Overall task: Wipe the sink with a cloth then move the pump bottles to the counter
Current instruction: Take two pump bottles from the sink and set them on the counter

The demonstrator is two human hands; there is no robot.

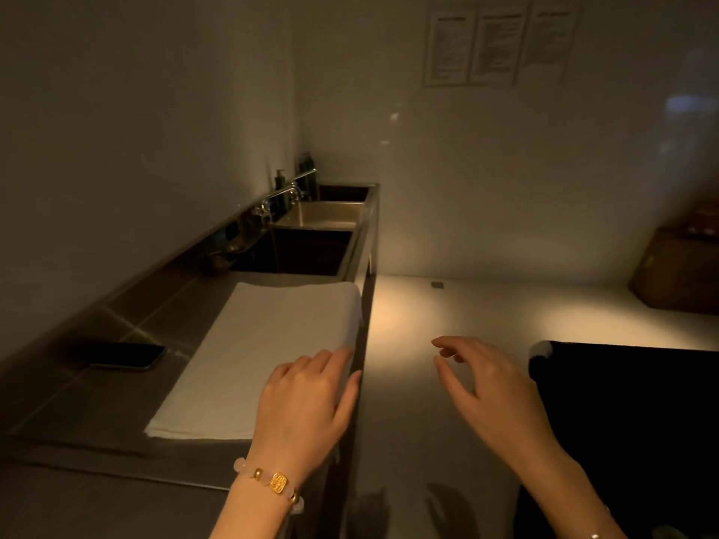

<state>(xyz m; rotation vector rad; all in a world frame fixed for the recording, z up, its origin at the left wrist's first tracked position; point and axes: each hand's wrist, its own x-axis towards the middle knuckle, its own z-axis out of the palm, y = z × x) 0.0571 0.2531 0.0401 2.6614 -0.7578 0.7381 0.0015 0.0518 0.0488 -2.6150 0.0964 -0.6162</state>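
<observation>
A white folded cloth (249,355) lies flat on the steel counter (116,418), reaching its front edge. My left hand (307,406) rests on the cloth's near right corner, fingers spread, not gripping it. My right hand (490,398) hovers open over the floor, to the right of the counter, holding nothing. Farther along the counter is a steel sink (362,243) with several basins in a row. Dark pump bottles (281,188) stand behind the faucets (272,202) at the far end, against the wall.
A black phone (124,355) lies on the counter left of the cloth. A dark mat (622,422) covers the floor at right. A brown box (681,274) sits by the far right wall. Framed notices (494,44) hang on the wall.
</observation>
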